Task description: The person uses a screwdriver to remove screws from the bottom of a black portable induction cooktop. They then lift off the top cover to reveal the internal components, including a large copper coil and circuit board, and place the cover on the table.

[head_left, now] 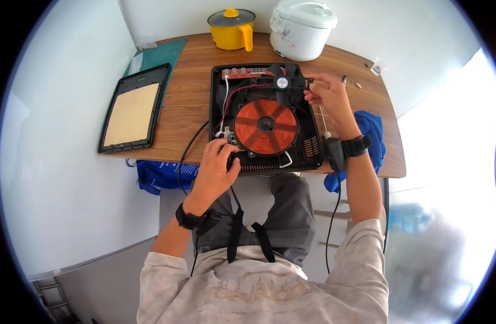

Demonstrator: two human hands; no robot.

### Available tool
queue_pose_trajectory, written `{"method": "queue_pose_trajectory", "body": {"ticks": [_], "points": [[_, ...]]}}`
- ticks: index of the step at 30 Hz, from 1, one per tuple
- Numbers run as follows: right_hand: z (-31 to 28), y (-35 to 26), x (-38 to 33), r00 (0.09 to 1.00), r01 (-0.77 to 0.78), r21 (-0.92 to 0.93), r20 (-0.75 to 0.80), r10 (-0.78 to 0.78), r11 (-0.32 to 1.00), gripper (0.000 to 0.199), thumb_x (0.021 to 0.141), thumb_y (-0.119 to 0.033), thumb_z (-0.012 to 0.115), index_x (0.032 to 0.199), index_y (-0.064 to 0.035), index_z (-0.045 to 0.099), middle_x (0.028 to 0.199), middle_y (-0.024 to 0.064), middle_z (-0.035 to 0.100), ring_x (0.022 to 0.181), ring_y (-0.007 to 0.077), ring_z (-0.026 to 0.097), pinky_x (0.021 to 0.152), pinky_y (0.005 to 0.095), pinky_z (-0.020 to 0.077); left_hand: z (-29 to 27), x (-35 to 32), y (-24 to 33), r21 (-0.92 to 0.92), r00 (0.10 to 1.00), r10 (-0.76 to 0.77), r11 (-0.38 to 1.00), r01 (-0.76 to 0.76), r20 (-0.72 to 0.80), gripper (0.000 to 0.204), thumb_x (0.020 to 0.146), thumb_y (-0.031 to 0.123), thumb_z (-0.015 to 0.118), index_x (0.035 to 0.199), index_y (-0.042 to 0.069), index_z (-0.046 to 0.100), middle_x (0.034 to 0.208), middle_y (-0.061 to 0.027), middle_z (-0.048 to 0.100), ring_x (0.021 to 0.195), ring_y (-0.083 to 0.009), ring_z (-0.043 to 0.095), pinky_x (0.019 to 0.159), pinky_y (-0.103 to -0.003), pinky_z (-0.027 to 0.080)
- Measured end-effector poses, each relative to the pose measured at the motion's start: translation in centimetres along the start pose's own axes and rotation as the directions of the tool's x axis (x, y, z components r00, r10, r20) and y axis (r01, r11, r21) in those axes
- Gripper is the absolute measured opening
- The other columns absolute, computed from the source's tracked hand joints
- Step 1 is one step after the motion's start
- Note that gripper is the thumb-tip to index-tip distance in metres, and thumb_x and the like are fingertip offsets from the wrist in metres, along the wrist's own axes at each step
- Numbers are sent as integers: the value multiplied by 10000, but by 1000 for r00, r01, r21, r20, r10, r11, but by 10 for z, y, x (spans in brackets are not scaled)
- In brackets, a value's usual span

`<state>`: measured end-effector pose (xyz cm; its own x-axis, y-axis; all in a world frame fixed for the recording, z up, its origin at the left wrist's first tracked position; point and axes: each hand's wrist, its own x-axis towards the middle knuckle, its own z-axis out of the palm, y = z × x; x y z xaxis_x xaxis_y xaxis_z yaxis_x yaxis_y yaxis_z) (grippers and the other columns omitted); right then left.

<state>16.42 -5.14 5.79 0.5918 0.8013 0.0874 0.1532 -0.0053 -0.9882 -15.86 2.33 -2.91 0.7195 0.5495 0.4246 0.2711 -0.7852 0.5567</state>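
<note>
An opened induction cooker base, a black plastic housing, lies near the table's front edge. Inside it sits a round copper coil with dark cross-shaped strips. At its far right is a black cooling fan with a white hub; my right hand pinches the fan's right side, thumb and fingers closed. My left hand grips the base's near left corner, fingers curled over the rim beside small circuit parts and a white connector. A red control board runs along the far edge, with white and red wires leading from it.
The cooker's black top cover lies at left, partly on a green mat. Behind stand a yellow pot and a white rice cooker. A screwdriver and blue cloth lie right; a black cord hangs left.
</note>
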Motion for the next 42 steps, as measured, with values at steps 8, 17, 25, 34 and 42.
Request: {"method": "queue_pose_trajectory", "body": {"ticks": [8, 17, 25, 34, 42], "points": [[-15, 33, 1, 980, -194, 182, 73, 184, 964, 311, 956, -42, 560, 1248, 64, 580, 949, 117, 694, 831, 155, 689, 760, 274, 579, -6, -1, 7, 19, 997, 28, 999, -26, -65, 252, 846, 111, 690, 1072, 28, 616, 1209, -162, 516, 1181, -368, 502, 1012, -448, 429], [-20, 56, 6, 963, -265, 244, 111, 244, 933, 348, 985, -92, 557, 1301, 50, 526, 990, 145, 682, 862, 180, 680, 788, 293, 577, -23, -19, 7, -17, 991, -81, 997, 80, -110, 437, 879, 96, 668, 1273, 35, 490, 1280, -193, 484, 1211, -381, 488, 1037, -435, 406], [-24, 47, -15, 982, -190, 99, -3, 191, 977, 424, 968, -166, 587, 1326, 40, 490, 911, 130, 671, 786, 177, 671, 688, 277, 548, -26, -27, -9, -362, 936, -334, 863, 352, 113, 484, 963, 95, 585, 1407, 44, 397, 1204, -191, 617, 1038, -254, 641, 883, -378, 515], [-22, 64, -107, 996, -7, -524, -79, -41, 851, 321, 925, -242, 659, 1148, -15, 622, 770, 139, 663, 664, 267, 662, 641, 367, 517, -17, -31, -31, -547, 850, -411, 651, 527, 330, 521, 1006, 131, 532, 1473, 39, 318, 1102, -109, 638, 909, -133, 649, 719, -278, 595], [-2, 60, -135, 995, -80, -465, 16, 99, 882, 342, 938, -153, 574, 1235, -23, 467, 738, 223, 666, 621, 336, 695, 601, 437, 536, -23, -24, -14, -687, 795, -446, 422, 592, 411, 499, 1007, 67, 468, 1490, 72, 342, 1232, -67, 587, 1036, -143, 607, 828, -341, 605]]}}
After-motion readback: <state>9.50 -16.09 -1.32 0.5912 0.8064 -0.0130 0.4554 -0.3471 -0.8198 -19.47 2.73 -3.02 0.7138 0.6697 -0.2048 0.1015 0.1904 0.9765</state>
